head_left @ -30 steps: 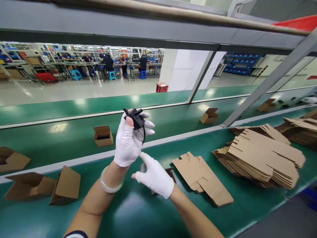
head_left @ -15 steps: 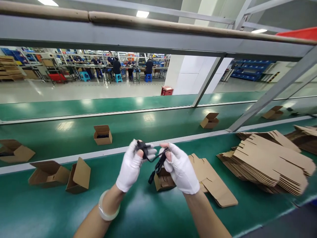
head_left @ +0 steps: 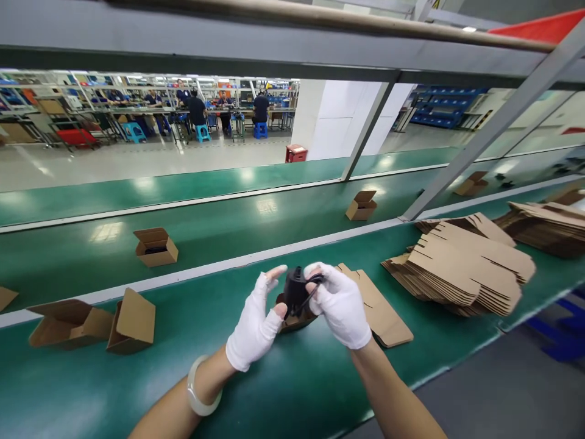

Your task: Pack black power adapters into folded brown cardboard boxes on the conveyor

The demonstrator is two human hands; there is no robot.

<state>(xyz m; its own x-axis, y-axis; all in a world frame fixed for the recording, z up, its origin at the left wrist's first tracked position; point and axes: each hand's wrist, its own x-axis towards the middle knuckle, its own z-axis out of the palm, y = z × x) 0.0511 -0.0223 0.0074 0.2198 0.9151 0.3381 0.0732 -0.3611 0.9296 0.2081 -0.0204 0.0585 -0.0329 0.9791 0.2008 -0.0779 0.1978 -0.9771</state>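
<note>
A black power adapter [head_left: 294, 291] with its bundled cable is up in front of me, above a small open cardboard box [head_left: 299, 324] that it partly hides. My right hand [head_left: 342, 305], in a white glove with bare fingertips, is closed on the adapter and its black cable [head_left: 315, 280]. Just left of the adapter, my left hand [head_left: 258, 320] is open in the same kind of glove, thumb and forefinger spread. Its thumb tip is at the adapter's lower edge; whether it touches, I cannot tell.
Two open boxes [head_left: 132, 322] stand on the green bench to the left. Flat cardboard blanks [head_left: 386, 311] lie at right, beside a tall stack [head_left: 466, 265]. Across the white rail, a box with black contents [head_left: 156, 249] and another box [head_left: 362, 206] stand on the green belt. A metal post [head_left: 493, 128] slants at right.
My left hand has let go of the adapter and opened. The adapter is now upright at my right hand with the cable gathered. The view has shifted right and down.
</note>
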